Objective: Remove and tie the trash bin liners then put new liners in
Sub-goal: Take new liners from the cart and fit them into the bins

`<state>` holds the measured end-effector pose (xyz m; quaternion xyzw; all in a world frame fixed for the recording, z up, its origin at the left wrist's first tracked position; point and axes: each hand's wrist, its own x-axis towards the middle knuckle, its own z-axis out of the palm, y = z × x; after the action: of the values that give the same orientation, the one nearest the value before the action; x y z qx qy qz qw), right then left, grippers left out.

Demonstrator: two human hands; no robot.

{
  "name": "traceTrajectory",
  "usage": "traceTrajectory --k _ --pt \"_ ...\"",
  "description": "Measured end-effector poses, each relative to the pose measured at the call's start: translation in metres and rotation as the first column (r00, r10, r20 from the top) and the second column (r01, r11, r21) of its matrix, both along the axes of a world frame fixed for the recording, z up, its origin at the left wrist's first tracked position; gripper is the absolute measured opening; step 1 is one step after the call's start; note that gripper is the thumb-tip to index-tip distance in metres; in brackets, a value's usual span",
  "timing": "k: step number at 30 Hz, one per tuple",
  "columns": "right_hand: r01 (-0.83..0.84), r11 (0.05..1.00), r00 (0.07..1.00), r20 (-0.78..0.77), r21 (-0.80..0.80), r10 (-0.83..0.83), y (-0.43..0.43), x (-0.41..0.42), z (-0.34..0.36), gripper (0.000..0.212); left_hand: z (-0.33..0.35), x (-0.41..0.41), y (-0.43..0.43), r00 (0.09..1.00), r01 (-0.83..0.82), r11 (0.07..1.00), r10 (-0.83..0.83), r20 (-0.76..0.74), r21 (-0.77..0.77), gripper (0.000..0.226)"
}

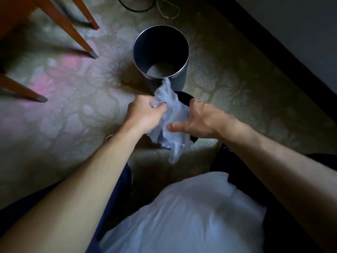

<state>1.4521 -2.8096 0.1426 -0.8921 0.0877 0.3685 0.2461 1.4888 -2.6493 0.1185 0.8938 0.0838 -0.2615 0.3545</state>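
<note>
A dark round bin [179, 83] stands on the carpet ahead, its inside bare with no liner. A second dark bin [184, 96] sits just below it, mostly hidden by my hands. My left hand [145, 112] grips a bunched, translucent bluish-white liner [173, 114] over that nearer bin. My right hand [197, 119] lies beside the liner with its fingers spread, the thumb touching the plastic; its fingertips are hidden behind the liner. The liner's loose end hangs down toward me.
Wooden chair legs [73, 31] stand at the upper left. A black cable [136, 6] and a thin white cord [169, 11] lie on the carpet behind the bin. A dark baseboard and wall [273, 57] run along the right. A white garment fills the bottom of the view.
</note>
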Motion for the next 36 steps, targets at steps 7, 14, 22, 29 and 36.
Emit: traceTrajectory --k 7,14,22,29,36 --pt "0.039 0.943 0.998 -0.067 0.329 -0.018 -0.006 0.018 -0.002 0.09 -0.013 0.003 0.01 0.994 0.086 0.994 -0.09 0.059 0.073 0.018" --pt "-0.046 0.978 0.994 0.089 -0.205 0.065 0.003 0.018 -0.024 0.031 -0.009 0.007 0.018 0.984 0.128 0.987 -0.139 0.115 0.095 0.013" --pt "0.3 0.932 0.911 0.349 -0.202 -0.218 -0.03 0.031 -0.018 0.036 -0.007 0.013 0.046 0.978 0.197 0.967 -0.205 0.032 0.162 0.028" --pt "-0.436 0.892 0.622 0.678 -0.114 0.391 0.013 0.003 -0.002 0.035 -0.019 0.016 0.053 0.991 0.133 0.98 -0.126 -0.053 0.149 0.02" --pt "-0.685 0.722 0.721 0.05 -0.099 0.691 -0.009 -0.007 -0.044 0.093 -0.024 0.015 0.062 0.986 0.077 0.988 -0.056 -0.158 0.13 0.03"
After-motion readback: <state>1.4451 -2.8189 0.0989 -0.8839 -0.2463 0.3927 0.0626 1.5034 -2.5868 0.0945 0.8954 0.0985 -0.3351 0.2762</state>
